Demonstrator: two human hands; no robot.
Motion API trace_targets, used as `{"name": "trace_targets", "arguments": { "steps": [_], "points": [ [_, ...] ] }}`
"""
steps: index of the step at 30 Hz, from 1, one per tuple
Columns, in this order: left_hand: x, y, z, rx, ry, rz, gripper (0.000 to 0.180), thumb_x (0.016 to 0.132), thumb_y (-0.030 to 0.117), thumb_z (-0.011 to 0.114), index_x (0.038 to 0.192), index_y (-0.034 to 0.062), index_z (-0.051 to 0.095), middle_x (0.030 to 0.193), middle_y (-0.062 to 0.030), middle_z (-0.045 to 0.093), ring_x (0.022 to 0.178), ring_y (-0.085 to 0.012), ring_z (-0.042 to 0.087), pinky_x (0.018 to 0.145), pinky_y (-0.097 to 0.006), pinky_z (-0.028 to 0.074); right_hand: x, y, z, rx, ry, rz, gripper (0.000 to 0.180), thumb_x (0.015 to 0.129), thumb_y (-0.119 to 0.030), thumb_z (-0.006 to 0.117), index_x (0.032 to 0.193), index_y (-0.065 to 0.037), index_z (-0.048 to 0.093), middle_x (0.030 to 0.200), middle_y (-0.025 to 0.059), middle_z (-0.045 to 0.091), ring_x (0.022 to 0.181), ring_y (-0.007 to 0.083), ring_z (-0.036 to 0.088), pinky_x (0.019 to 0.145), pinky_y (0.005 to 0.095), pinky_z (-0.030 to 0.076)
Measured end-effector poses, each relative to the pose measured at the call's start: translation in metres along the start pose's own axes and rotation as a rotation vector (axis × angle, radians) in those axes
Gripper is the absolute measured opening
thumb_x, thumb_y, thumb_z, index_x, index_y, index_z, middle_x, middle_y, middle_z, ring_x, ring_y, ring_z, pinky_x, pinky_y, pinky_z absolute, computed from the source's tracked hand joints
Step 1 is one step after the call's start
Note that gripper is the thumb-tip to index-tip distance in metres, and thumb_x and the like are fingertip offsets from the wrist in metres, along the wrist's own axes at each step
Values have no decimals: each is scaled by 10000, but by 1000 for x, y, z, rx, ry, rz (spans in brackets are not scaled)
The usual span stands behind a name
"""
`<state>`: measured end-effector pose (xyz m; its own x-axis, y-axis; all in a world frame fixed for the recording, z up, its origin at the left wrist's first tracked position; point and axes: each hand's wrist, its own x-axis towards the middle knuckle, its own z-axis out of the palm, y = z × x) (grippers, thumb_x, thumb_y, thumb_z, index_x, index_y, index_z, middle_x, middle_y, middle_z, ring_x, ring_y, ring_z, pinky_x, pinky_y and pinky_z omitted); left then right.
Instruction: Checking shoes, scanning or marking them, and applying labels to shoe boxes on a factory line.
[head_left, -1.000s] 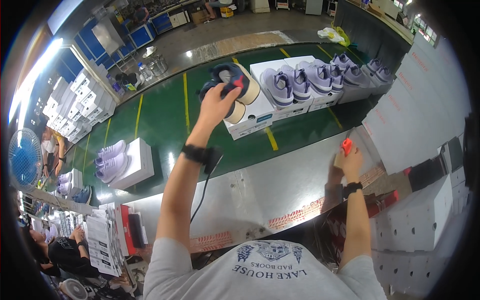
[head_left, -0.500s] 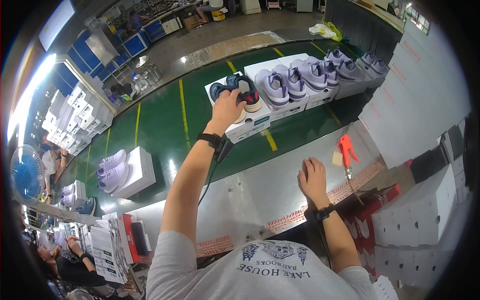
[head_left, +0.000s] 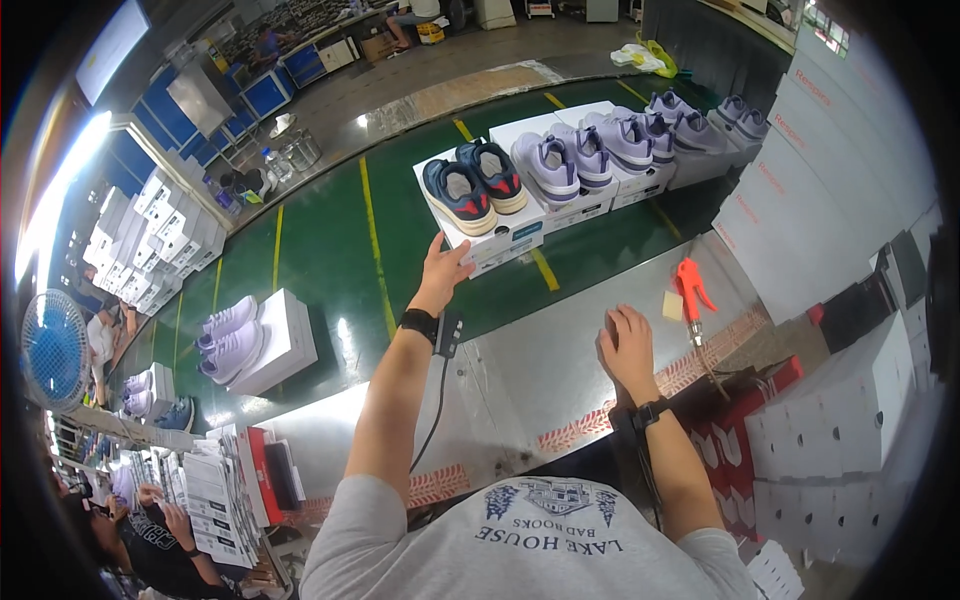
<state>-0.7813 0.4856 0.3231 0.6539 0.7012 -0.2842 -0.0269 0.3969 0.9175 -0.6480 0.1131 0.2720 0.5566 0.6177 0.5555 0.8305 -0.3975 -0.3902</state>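
A pair of dark navy sneakers with red patches and cream soles sits on a white shoe box on the green conveyor belt. At that box's near left corner is my left hand, fingers apart and nothing in them; whether the fingertips touch the cardboard I cannot tell. My right hand lies on the metal work surface, its fingers stretched out and holding nothing. Close to its right are a small beige pad and a red-orange air gun.
Lilac sneakers on white boxes line the belt to the right. Another lilac pair leans by a box at the left. Tall stacked cartons stand at right, a fan at far left. A co-worker is at lower left.
My left hand has drawn back from the navy sneakers toward me, down to the box's near corner. The sneakers now sit side by side in full view. My right hand stays put.
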Motion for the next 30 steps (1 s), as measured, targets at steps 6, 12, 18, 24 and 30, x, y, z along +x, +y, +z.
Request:
{"name": "trace_targets", "arguments": {
  "steps": [6,12,18,24,30],
  "points": [
    [1,-3,-15,-54,-26,14,817,974,166,703,1621,109,207,1404,-177,544,1012,-296,668,923,-383,570,-5,1,-2,7,8,17,362,885,-175,651,1216,-30,627,1313,182,587,1266,400,510,1091,512,400],
    [-24,-39,-33,132,142,119,413,968,167,698,1338,34,572,965,-64,667,791,-133,646,719,-274,568,-9,-6,3,12,-27,18,354,885,-164,644,1210,-25,625,1321,186,582,1259,395,515,1092,508,401],
    [-83,-111,-7,253,136,273,171,985,180,667,1103,56,679,894,-21,667,728,-102,616,633,-254,503,1,2,14,-19,-36,80,314,887,-151,640,1177,-32,631,1309,195,581,1263,398,502,1069,502,405],
    [-109,-102,13,580,218,590,90,930,84,651,987,38,702,910,-82,661,732,-176,644,674,-300,515,55,-63,47,625,-268,386,222,924,-185,639,1112,-72,667,977,158,702,930,351,671,815,433,534],
    [-115,-115,4,623,298,744,133,852,41,660,974,68,708,929,-104,690,810,-263,688,735,-358,559,41,-95,98,195,-145,51,170,933,-214,609,1030,-117,710,999,136,731,923,395,690,787,473,552]
  ]
}}
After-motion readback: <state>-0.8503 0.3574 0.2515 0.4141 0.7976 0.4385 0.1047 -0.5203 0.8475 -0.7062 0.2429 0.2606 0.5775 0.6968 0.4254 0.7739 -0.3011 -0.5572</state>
